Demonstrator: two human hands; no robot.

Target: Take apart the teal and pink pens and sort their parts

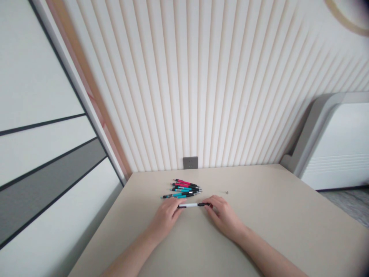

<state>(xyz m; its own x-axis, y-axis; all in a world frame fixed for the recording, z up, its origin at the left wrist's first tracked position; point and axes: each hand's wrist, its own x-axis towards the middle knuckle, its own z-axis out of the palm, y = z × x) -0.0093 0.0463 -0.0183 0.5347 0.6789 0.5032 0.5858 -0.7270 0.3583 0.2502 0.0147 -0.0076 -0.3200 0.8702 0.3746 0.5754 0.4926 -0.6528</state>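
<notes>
No legible lettering anywhere.

White pen (pixel 190 205), 6 o'clock: smooth plastic look, barrel pale, black ends matt. Red pens (pixel 184 181) and teal pens (pixel 176 195), 11 o'clock of it: plastic-looking barrels, black front sections, silvery metallic-looking tips. Small bit (pixel 226 192), 2 to 3 o'clock of white pen: greyish, too small to tell material. Desk (pixel 198 242), 6 o'clock: smooth, matt-to-satin, laminate-like. Wall (pixel 190 84), 12 o'clock: ribbed, matt. Socket (pixel 190 162), 6 o'clock: dark grey, matt plastic look. Cabinet (pixel 37 73), 9 o'clock: flat smooth panels, low sheen. Headboard (pixel 340 134), 3 o'clock: smooth, faint sheen, grooved lower down; material unclear. Floor (pixel 346 204), 4 o'clock: mottled grey, texture blurred.
</notes>
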